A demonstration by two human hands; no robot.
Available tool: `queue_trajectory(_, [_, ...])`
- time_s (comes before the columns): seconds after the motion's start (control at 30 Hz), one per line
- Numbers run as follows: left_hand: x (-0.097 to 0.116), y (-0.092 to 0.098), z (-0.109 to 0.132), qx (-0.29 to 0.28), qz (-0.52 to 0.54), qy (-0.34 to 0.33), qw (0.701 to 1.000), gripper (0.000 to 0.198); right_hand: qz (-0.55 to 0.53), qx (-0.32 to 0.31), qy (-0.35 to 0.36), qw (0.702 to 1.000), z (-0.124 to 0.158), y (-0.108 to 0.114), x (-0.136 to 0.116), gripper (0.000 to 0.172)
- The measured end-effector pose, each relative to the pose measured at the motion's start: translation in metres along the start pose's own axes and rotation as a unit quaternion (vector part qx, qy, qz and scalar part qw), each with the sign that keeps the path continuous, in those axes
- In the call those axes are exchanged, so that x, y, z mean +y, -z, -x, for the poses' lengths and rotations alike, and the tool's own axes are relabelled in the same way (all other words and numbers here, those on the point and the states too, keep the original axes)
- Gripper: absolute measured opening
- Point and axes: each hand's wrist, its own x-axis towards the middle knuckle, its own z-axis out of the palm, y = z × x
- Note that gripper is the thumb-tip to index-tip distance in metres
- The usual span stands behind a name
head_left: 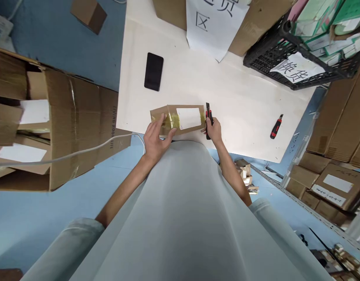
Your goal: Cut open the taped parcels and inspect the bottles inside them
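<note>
A small taped cardboard box (171,111) with a white label (189,118) lies near the front edge of the white table. My left hand (157,140) rests on the box's left end, thumb and fingers spread apart over the yellowish tape. At the box's right end, my right hand (213,130) is closed around a red and black box cutter (208,113). The cutter stands close beside the box's right face, its tip pointing away from me. Whether the blade touches the cardboard I cannot tell.
On the white table (238,97) lie a black phone (154,72) and a second box cutter (276,126). A black crate (270,54) of green-white packages stands at the back right. A large carton (80,125) of boxes is at left, a white cable (89,150) crossing it.
</note>
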Motion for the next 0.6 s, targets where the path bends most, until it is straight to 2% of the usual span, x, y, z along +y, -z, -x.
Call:
queue_trajectory(0.1, [0.0, -0.005, -0.004, -0.008, 0.042, 0.037, 0.998, 0.075, -0.004, 0.031, 0.007, 0.999, 0.019, 0.011, 0.003, 0.026])
queue_trajectory(0.23, [-0.009, -0.029, -0.015, -0.055, 0.15, 0.086, 0.983, 0.083, 0.019, 0.07, 0.009, 0.997, 0.047, 0.033, 0.014, 0.036])
queue_trajectory(0.33, [-0.013, -0.053, -0.022, -0.093, 0.212, 0.106, 0.967, 0.078, 0.069, 0.072, -0.013, 0.995, 0.06, 0.049, 0.022, 0.044])
queue_trajectory(0.4, [-0.014, -0.065, -0.026, -0.122, 0.226, 0.113, 0.96, 0.068, 0.146, 0.077, -0.01, 0.986, 0.067, 0.059, 0.022, 0.047])
queue_trajectory(0.5, [-0.016, -0.073, -0.029, -0.16, 0.221, 0.097, 0.957, 0.051, 0.304, 0.094, 0.047, 0.947, 0.077, 0.066, 0.006, 0.047])
queue_trajectory(0.53, [-0.017, -0.074, -0.03, -0.168, 0.221, 0.088, 0.957, 0.047, 0.351, 0.078, 0.076, 0.93, 0.08, 0.066, -0.003, 0.046])
queue_trajectory(0.6, [-0.019, -0.074, -0.031, -0.175, 0.227, 0.078, 0.955, 0.044, 0.43, 0.007, 0.131, 0.893, 0.085, 0.06, -0.025, 0.044])
